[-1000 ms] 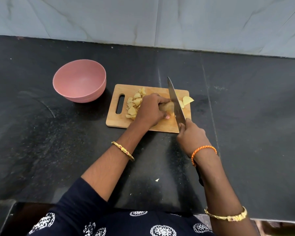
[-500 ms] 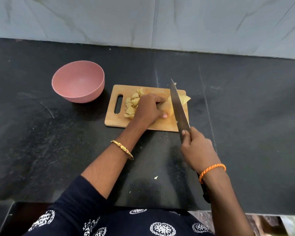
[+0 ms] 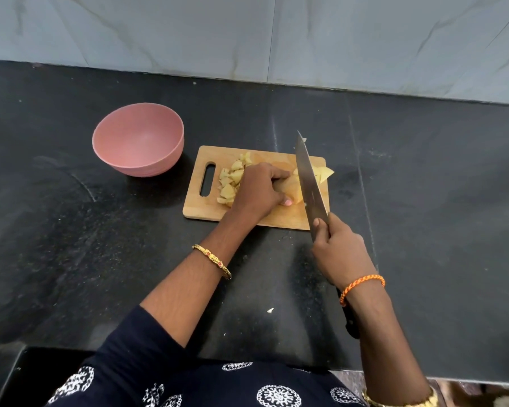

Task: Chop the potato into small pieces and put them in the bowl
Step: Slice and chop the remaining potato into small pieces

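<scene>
Potato (image 3: pixel 295 190), the uncut part, lies on the chopping board (image 3: pixel 285 220), gripped by the curled fingers of the left hand (image 3: pixel 259 192). The right hand (image 3: pixel 337 251) is wrapped round the knife (image 3: pixel 309 183), its blade beside that piece. Cut pieces (image 3: pixel 231 183) sit piled near the board's handle slot, slices (image 3: pixel 323 173) beyond the blade. The pink bowl (image 3: pixel 138 139) on the surface holds nothing visible, so chopping looks about half done and transfer remains.

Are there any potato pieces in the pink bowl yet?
No, the bowl looks empty inside; the cut pieces lie on the board.
</scene>
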### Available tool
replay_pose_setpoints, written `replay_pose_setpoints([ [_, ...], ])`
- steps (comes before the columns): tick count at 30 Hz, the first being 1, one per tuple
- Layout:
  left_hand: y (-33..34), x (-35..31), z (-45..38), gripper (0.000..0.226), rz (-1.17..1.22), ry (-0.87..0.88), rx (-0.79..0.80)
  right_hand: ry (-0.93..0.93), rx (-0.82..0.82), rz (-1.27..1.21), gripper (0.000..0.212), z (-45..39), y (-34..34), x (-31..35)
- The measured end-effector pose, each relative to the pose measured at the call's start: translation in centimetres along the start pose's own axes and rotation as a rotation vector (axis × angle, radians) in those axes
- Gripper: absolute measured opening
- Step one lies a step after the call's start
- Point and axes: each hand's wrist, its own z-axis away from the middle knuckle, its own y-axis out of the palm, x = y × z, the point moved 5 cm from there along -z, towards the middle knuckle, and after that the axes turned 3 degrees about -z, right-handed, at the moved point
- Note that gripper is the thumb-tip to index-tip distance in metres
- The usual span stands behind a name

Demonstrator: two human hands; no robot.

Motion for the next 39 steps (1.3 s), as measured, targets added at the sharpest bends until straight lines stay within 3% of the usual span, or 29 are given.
replay_pose_setpoints([
  [6,0.0,0.0,0.0,0.061,-0.007,0.011,-0.013,0.026,-0.011,0.099,0.021,-0.7,0.6,0.3],
  [20,0.2,0.6,-0.1,0.060,0.033,0.023,-0.024,0.182,0.161,0.144,0.022,0.4,1.8,-1.2],
  [29,0.0,0.2,0.1,0.062,0.023,0.000,0.004,0.041,0.005,-0.014,0.023,2.4,-0.2,-0.6],
  [39,0.0,0.4,-0.1,0.060,0.020,-0.007,-0.004,0.016,0.041,0.065,0.019,0.2,0.3,0.0],
])
